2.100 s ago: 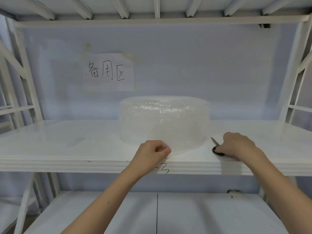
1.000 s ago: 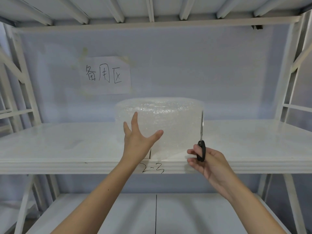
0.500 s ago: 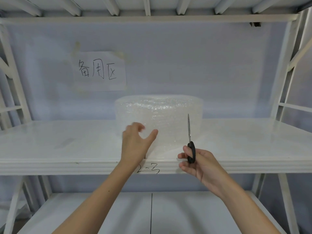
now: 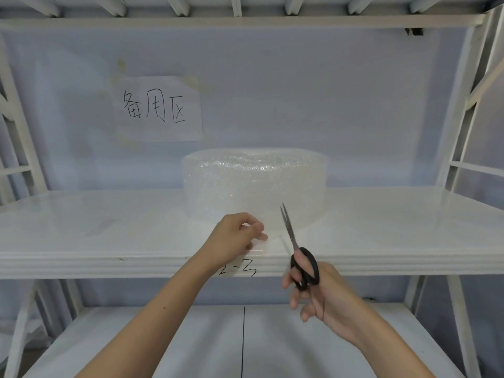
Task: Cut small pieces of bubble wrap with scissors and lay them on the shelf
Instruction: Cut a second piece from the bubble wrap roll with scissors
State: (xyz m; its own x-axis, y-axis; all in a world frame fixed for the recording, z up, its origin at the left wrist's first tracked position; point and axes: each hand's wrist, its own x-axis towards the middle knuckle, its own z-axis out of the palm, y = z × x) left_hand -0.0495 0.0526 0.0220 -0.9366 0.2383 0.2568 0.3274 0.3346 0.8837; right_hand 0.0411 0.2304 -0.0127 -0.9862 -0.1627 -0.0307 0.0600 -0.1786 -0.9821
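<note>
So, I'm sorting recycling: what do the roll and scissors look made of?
Roll: clear plastic bubble wrap, translucent, with glinting bubbles. Scissors: bare grey, apparently metal blades; smooth black handles, probably plastic, held by the right hand.

A paper sign (image 4: 159, 109) on the back wall reads "备用区"; the shelf edge (image 4: 109, 267) bears handwritten "2-3".

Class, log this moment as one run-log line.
left hand: pinching clear bubble wrap roll edge | right hand: black-handled scissors, blades slightly apart | cut: not started
</note>
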